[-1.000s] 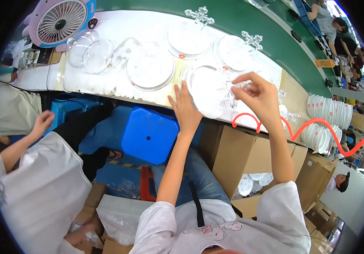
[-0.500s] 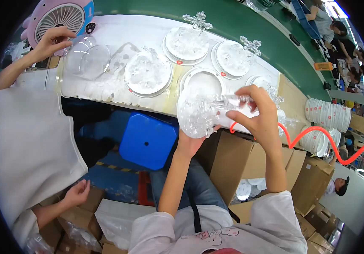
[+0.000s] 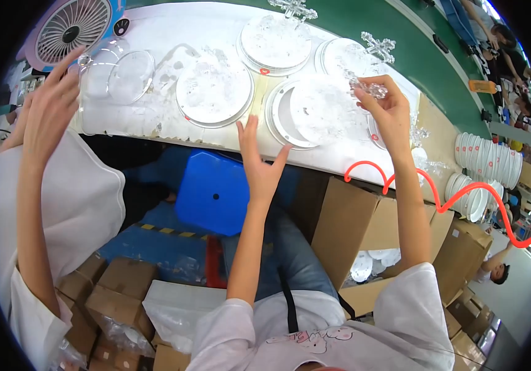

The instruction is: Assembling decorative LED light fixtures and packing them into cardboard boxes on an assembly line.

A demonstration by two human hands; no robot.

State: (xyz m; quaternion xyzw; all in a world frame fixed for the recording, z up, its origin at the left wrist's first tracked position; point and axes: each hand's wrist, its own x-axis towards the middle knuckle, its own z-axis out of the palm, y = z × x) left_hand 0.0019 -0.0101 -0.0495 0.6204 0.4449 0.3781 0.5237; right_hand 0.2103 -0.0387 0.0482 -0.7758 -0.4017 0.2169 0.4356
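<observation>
My right hand (image 3: 390, 111) pinches the clear snowflake-topped end of a clear plastic ornament (image 3: 370, 89). The ornament's white disc (image 3: 318, 114) lies partly over a round white base ring (image 3: 280, 127), leaving a crescent of the ring's inside showing on the left. Whether the disc touches the ring or hangs just above it I cannot tell. My left hand (image 3: 258, 164) is open and holds nothing, fingers spread beside the ring near the table's front edge. To its upper left stands a white base with clear pieces on top (image 3: 214, 96).
Similar bases with snowflake ornaments (image 3: 276, 40) stand farther back. At the left, a co-worker's hands (image 3: 52, 105) are by clear domes (image 3: 131, 77) and a fan (image 3: 71, 34). A red coiled hose (image 3: 438, 198) crosses the right side. Stacked white rings (image 3: 488, 159), cartons (image 3: 346, 216) and a blue stool (image 3: 213, 191) are nearby.
The ornament has moved away from me, its disc now over the base ring. My left hand has let go of it and opened. The co-worker's lower hand has risen toward the domes.
</observation>
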